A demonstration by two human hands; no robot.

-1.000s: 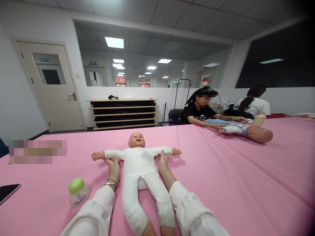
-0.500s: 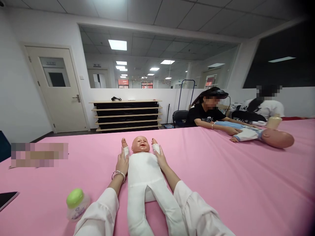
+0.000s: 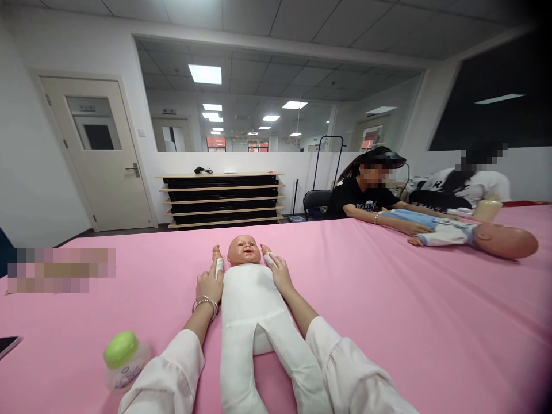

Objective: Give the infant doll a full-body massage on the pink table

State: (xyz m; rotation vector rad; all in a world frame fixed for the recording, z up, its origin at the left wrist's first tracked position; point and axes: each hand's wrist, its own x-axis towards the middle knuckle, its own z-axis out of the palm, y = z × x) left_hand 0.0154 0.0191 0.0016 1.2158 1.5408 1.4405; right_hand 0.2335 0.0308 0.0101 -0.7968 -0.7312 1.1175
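Note:
A baby doll with a white cloth body lies on its back in front of me, its smiling head pointing away and its legs towards me. Both of its arms are raised beside the head. My left hand, with bracelets at the wrist, is closed round the doll's arm on the left. On the other side, my right hand grips the right-side arm, fingers resting over the white sleeve. The doll's small hands stick out beyond my fingers.
A pink cloth covers the table. Left of my sleeve stands a green-lidded jar, with a phone at the left edge. At the right, a co-worker handles another doll near a bottle.
My view has shifted slightly, so the jar and phone appear farther left. My right hand's fingers now bend more over the doll's arm. The doll's head has tilted slightly.

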